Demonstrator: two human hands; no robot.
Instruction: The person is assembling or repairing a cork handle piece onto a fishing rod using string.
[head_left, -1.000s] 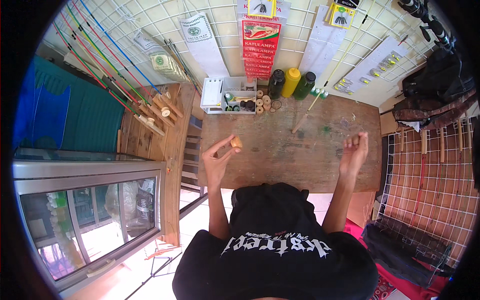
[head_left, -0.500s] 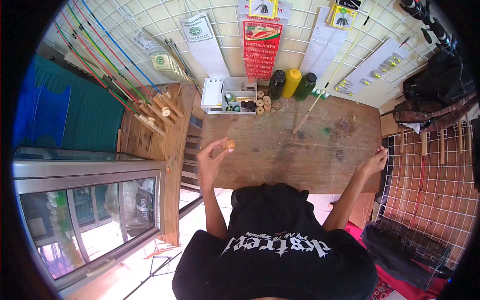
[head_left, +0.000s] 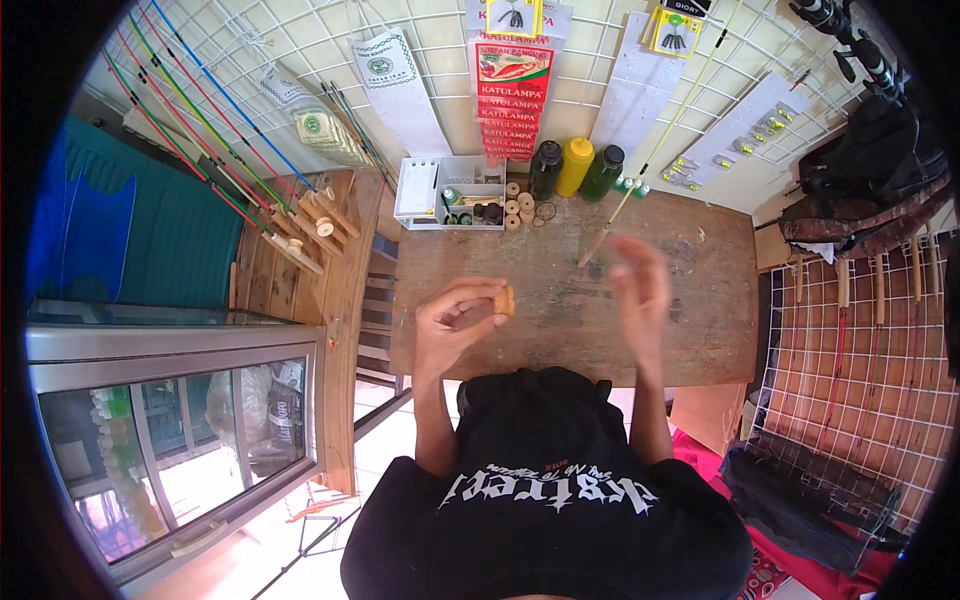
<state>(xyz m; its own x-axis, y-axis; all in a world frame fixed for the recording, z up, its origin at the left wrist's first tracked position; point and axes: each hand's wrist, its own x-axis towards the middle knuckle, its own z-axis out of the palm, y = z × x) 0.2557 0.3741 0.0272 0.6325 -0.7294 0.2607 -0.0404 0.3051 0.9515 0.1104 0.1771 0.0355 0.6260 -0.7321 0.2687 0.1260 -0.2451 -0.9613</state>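
Note:
Over the near part of the wooden table (head_left: pixel 570 350), my left hand (head_left: pixel 445 325) pinches a small tan wooden spool (head_left: pixel 505 301) between thumb and fingertips. To its right, my right hand (head_left: pixel 642 295) is raised above the tabletop and smeared by motion, so its fingers and anything in them cannot be made out. No line shows clearly between the two hands. Just beyond the right hand lies the wooden handle of a thin yellow fishing rod (head_left: pixel 597 243), whose tip leans up against the wall grid.
A white organizer (head_left: pixel 418 188) stands at the back, beside several wooden spools (head_left: pixel 526 202). Dark (head_left: pixel 546 172), yellow (head_left: pixel 575 168) and green (head_left: pixel 603 175) bottles follow. Several rods with wooden handles (head_left: pixel 300 258) rest on the left bench; a glass-paned metal frame (head_left: pixel 180 440) stands nearer.
My right hand has come in from the table's far right side toward the middle. My left hand has shifted right with the spool. A thin line stretched between them earlier no longer shows.

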